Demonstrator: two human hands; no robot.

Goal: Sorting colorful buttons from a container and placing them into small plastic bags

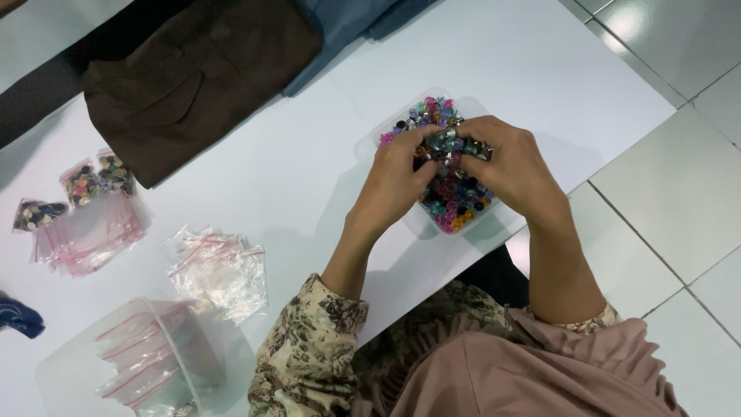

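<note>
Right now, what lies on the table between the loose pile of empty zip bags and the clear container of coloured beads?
In the head view, only bare white table separates the zip bags from the bead container; the left hand reaches over its far end.

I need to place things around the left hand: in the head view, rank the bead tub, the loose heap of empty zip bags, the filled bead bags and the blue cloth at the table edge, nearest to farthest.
From the left hand:
1. Bead tub: under the fingers, touching.
2. Heap of empty zip bags: lower left on the table.
3. Filled bead bags: far left, beside the brown cloth.
4. Blue cloth: left edge, farthest.
</note>
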